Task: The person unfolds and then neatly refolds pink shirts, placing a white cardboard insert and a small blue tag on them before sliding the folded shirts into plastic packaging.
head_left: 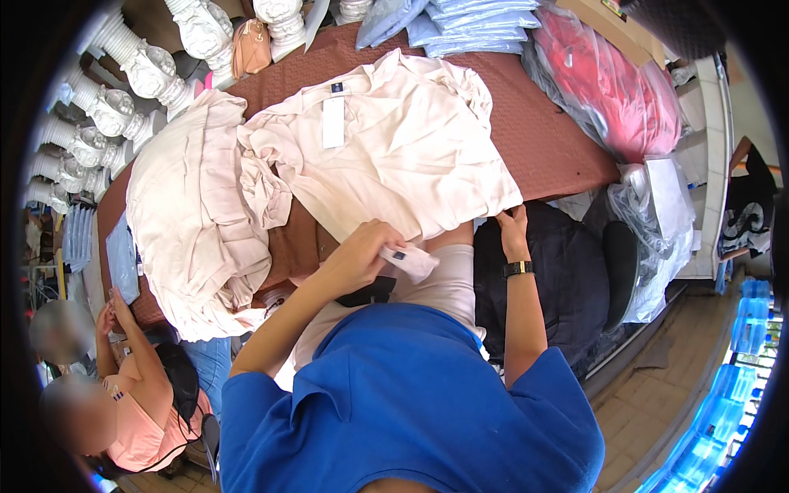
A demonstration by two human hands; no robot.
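A pale pink shirt lies spread and wrinkled on the brown-covered table, with a white hang tag near its neck. My left hand is closed around a small folded piece of pale pink cloth that carries a dark label. Whether this piece joins the shirt, I cannot tell. At the shirt's near right corner, my right hand pinches the edge of the fabric; a dark watch is on that wrist.
Left of the shirt is a heap of pale pink garments. Bagged blue garments and red ones lie at the far side. A black bag stands by my right arm. Two people sit at left, near white balusters.
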